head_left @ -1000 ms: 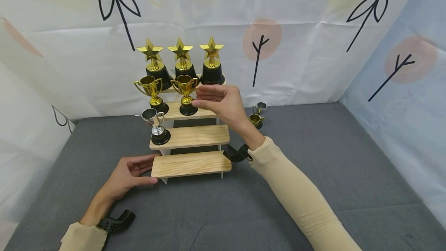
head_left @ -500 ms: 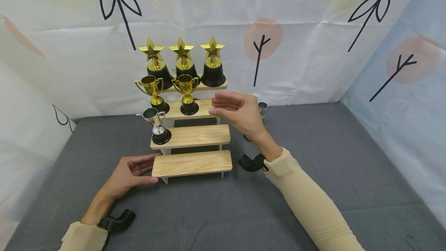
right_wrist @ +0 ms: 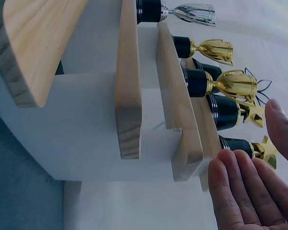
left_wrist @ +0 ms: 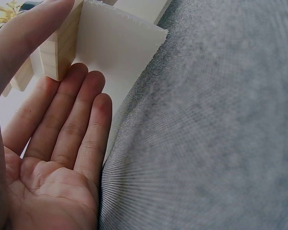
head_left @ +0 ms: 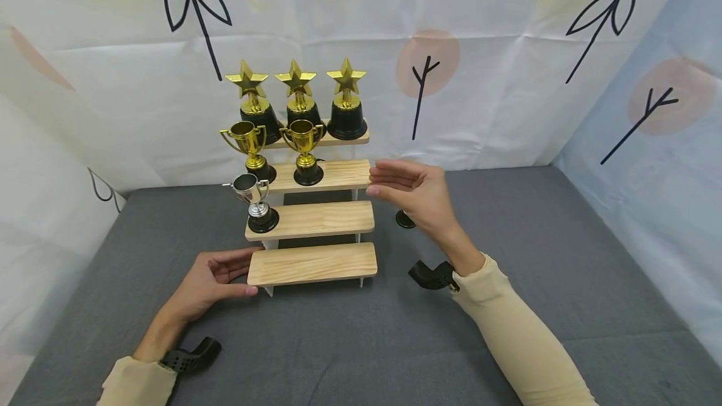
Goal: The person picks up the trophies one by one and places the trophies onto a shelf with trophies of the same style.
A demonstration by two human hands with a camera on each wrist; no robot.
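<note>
A stepped wooden stand [head_left: 313,263] with white side supports stands on the grey cloth. My left hand [head_left: 205,284] is at the left end of its lowest step; the left wrist view shows long, nearly straight fingers [left_wrist: 69,127] touching the board's end. To the right of the upper steps, my right hand [head_left: 414,196] hovers with straight fingers and holds nothing. Three gold star trophies [head_left: 347,105] line the top step. Two gold cup trophies [head_left: 307,143] occupy the left and middle of the step below. A silver cup trophy [head_left: 258,205] stands at the left of the second step from the bottom.
Just beyond my right hand, a small black trophy base [head_left: 405,220] shows on the cloth, its upper part hidden by the hand. A white printed fabric backdrop [head_left: 496,105] rises behind the table [head_left: 564,237]. A dark cord [head_left: 104,190] hangs at the left.
My right hand has moved right and slightly down, away from the middle gold cup trophy, which stays standing on its step. My left hand has stayed at the lowest step.
</note>
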